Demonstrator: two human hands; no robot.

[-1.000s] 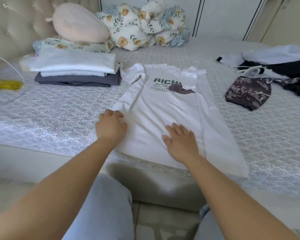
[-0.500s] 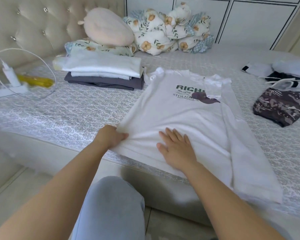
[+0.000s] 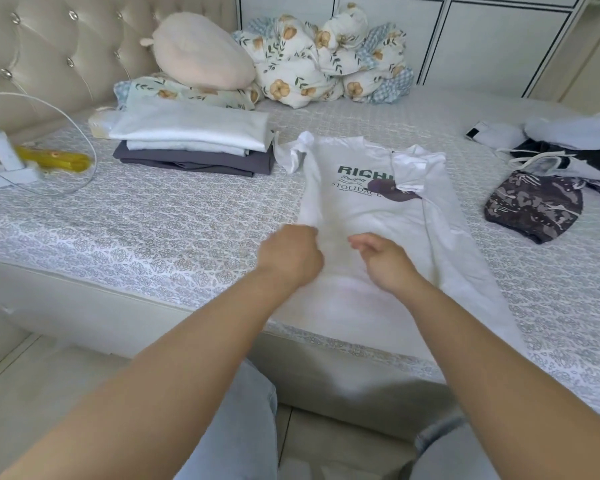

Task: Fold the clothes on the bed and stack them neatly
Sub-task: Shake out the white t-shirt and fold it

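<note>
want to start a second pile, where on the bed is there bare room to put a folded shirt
The widest bare patch of the bed cover lies between the charger cable, the folded stack and the white t-shirt. A smaller strip runs behind the shirt, before the floral bedding. The right side is crowded: patterned garment and an unfolded heap.
</note>
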